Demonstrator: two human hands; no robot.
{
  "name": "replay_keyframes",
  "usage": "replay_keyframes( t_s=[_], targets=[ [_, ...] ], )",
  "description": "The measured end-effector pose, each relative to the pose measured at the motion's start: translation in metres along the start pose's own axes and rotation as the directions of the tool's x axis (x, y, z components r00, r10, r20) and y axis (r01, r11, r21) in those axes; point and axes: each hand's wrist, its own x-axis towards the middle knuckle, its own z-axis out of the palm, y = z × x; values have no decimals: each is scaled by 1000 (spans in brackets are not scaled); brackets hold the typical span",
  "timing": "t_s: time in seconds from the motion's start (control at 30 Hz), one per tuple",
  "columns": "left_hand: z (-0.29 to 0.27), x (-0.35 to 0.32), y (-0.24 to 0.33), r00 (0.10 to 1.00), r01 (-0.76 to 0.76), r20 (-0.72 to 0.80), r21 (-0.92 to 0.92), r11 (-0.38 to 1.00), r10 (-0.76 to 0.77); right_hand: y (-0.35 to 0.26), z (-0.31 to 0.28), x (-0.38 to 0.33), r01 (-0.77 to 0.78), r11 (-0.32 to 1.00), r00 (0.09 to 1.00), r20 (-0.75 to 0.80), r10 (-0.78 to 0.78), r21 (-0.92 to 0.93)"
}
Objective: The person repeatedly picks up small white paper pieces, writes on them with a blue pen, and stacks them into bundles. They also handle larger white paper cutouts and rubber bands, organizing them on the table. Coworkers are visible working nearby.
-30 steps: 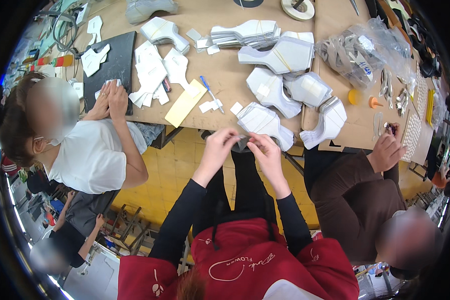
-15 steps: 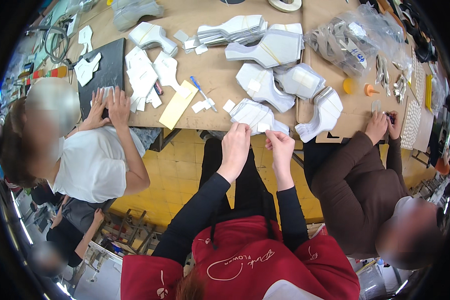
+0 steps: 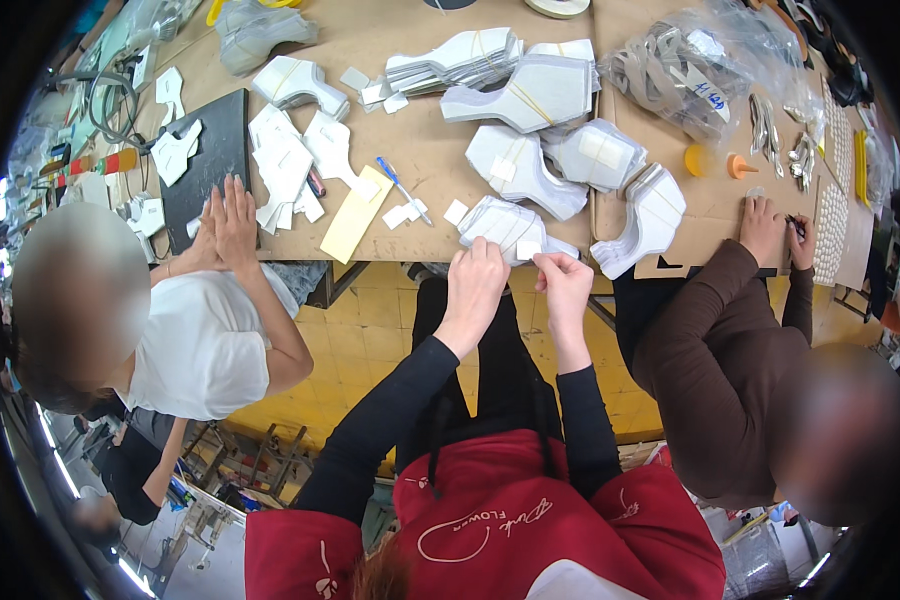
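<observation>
Just beyond my hands, at the table's near edge, lies a stack of white shaped cut pieces (image 3: 500,222) with thin bands across it. My left hand (image 3: 473,295) is closed at the stack's left near end, fingertips pinched; what they grip is hidden. My right hand (image 3: 566,295) pinches at the lower corner of a small white square (image 3: 528,250), which overlaps the stack's near edge. Another white square (image 3: 456,212) lies on the table left of the stack.
More banded stacks (image 3: 525,172) (image 3: 645,220) (image 3: 530,95) surround mine. To the left lie a blue pen (image 3: 400,185), a yellow strip (image 3: 355,215) and loose white pieces (image 3: 285,155). Co-workers sit at both sides, a white sleeve (image 3: 205,350) left and a brown sleeve (image 3: 705,325) right.
My hands stay almost in place, the left fingers shifting slightly. The left co-worker's hands have lifted and come together; the right co-worker's hands have moved apart.
</observation>
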Motion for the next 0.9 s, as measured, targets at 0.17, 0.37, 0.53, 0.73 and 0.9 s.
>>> replay_keyframes(
  t_s=[0.17, 0.37, 0.53, 0.73, 0.9],
  targets=[
    [-5, -3, -7, 1000, 24, -6, -246, 969, -26, 2, -4, -6, -78, 997, 993, 90, 78, -2],
    [-9, -12, -9, 996, 84, 59, -370, 925, -67, 11, 25, -12, -48, 992, 998, -26, 51, 117],
    [-6, -8, -5, 974, 212, -12, -318, 924, -227, 14, 21, -12, 0, 996, 997, -77, 7, 89],
    [-3, -1, -4, 994, 82, -71, -28, 996, -84, 15, 13, -7, -25, 1000, 1000, 20, 25, 1],
    [3, 3, -3, 999, 35, 5, 127, 991, -36, 15, 14, -6, 44, 992, 999, 33, -41, -116]
  ],
)
